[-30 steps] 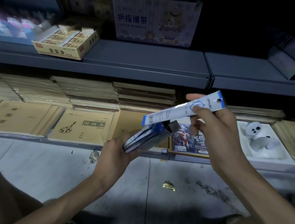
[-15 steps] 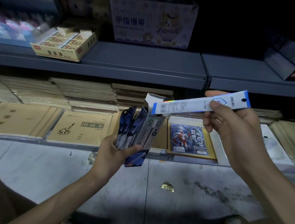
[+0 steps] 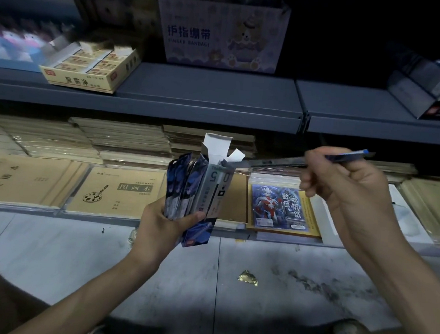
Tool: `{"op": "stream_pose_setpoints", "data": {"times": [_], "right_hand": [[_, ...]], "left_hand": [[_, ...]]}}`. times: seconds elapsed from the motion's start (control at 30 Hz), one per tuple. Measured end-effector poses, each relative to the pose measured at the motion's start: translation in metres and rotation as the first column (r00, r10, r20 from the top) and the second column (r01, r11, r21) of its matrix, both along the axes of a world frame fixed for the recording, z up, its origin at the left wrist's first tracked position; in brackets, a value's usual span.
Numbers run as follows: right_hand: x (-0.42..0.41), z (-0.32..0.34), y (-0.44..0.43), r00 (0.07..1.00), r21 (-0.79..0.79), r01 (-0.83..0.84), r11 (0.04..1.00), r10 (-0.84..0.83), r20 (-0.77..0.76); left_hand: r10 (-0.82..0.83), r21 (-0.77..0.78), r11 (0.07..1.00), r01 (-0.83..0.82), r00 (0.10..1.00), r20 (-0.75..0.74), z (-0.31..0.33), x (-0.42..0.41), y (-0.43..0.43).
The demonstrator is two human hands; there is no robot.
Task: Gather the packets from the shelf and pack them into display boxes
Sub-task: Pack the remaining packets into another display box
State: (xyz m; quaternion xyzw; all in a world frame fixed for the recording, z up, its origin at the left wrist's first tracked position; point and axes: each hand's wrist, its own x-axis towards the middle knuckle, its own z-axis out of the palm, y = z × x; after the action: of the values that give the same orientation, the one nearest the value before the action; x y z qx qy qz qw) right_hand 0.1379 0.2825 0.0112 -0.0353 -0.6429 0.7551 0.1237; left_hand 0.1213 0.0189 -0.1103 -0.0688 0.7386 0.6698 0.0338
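My left hand (image 3: 161, 224) grips a small grey and blue display box (image 3: 213, 190) upright, its white top flaps open, with several blue packets (image 3: 177, 187) fanned beside it in the same grip. My right hand (image 3: 343, 187) pinches one long thin blue-and-white packet (image 3: 274, 162) edge-on. That packet's left end sits at the open top of the box, and its right end sticks out past my fingers.
The grey upper shelf (image 3: 206, 94) carries a yellow box of erasers (image 3: 89, 69) and a finger bandage carton (image 3: 221, 35). Stacks of brown notebooks (image 3: 116, 193) and a card pack (image 3: 280, 208) fill the lower shelf. A gold wrapper (image 3: 248, 277) lies on the floor.
My left hand tipped the box and packets from lying flat to upright. My right hand turned its packet from face-on to edge-on and brought its end to the box opening.
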Motion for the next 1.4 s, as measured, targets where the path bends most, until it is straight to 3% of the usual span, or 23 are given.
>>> {"op": "stream_pose_setpoints", "data": {"times": [0.27, 0.43, 0.53, 0.77, 0.9, 1.03, 1.1, 1.23, 1.4], "right_hand": [[-0.004, -0.002, 0.003, 0.992, 0.116, 0.014, 0.993, -0.029, 0.122], [-0.004, -0.013, -0.002, 0.986, 0.414, 0.035, 0.91, -0.1, 0.136], [-0.006, -0.019, -0.006, 0.99, 0.463, -0.009, 0.886, -0.058, 0.131], [-0.005, -0.021, -0.013, 0.956, 0.324, -0.155, 0.933, 0.059, 0.288], [-0.006, -0.018, -0.013, 0.933, 0.135, -0.249, 0.959, 0.2, 0.3], [-0.005, -0.021, -0.014, 0.938, 0.204, -0.268, 0.942, 0.207, 0.276], [-0.004, -0.022, -0.019, 0.951, 0.114, -0.192, 0.975, 0.156, 0.266], [0.0, -0.027, -0.025, 0.992, 0.425, -0.03, 0.905, -0.027, 0.126], [0.002, -0.028, -0.027, 0.977, 0.215, -0.15, 0.965, 0.111, 0.184]], "left_hand": [[0.005, -0.003, 1.0, -0.005, 1.0, 0.0, -0.001, 0.0, 0.0], [-0.005, -0.015, 1.0, 0.005, 1.0, -0.001, -0.001, 0.0, 0.0], [-0.016, -0.006, 1.0, 0.017, 1.0, 0.005, 0.0, 0.001, 0.0], [-0.004, -0.007, 1.0, 0.004, 1.0, -0.004, 0.003, 0.001, -0.001], [0.004, 0.009, 1.0, -0.004, 1.0, -0.008, 0.004, 0.001, -0.003], [0.003, 0.019, 1.0, -0.003, 1.0, -0.007, 0.004, 0.002, -0.001], [0.008, 0.015, 1.0, -0.008, 1.0, -0.008, 0.004, 0.001, -0.002], [0.01, 0.005, 1.0, -0.01, 1.0, -0.019, 0.003, -0.001, -0.004], [0.004, 0.023, 1.0, -0.003, 1.0, -0.019, 0.005, 0.0, -0.002]]}}
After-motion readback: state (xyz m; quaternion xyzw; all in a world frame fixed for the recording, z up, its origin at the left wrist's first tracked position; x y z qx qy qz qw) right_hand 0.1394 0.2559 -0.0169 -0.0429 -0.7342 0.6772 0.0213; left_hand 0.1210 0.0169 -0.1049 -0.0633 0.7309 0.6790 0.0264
